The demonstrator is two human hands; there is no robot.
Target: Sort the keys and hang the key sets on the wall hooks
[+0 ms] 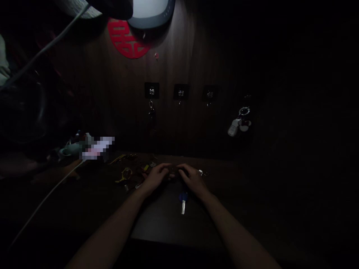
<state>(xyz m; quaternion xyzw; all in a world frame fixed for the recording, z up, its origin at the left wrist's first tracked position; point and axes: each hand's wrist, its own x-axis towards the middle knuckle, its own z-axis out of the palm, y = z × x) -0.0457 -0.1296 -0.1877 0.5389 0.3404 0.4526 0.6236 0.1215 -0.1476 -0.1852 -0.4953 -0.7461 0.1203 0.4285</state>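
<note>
Object, small and dark, sits between the fingertips of both hands, just above or on the table; too dark to tell which or what it's made of. Left hand: fingers bent, thumb near the index, tips at the object; can't tell how tightly they close on it. Right hand: fingers bent inward, mirrored; its tips meet the object's other side, grip also unclear.

Key with blue head lies on the table between the forearms, metal blade toward the near edge, clear of both hands. Small silver piece is just beyond the right hand.

Left of the left hand: loose pile, incl. yellow loop, yellow-green tag, dark strands. Further left: green item, pixelated patch, white cable running down to the near left.

Back panel: three hook plates, left, middle, right. Left one carries a clip with something dark. Off to the right hangs a white fob on a ring. Up top: red cutout, partly behind a cap.
</note>
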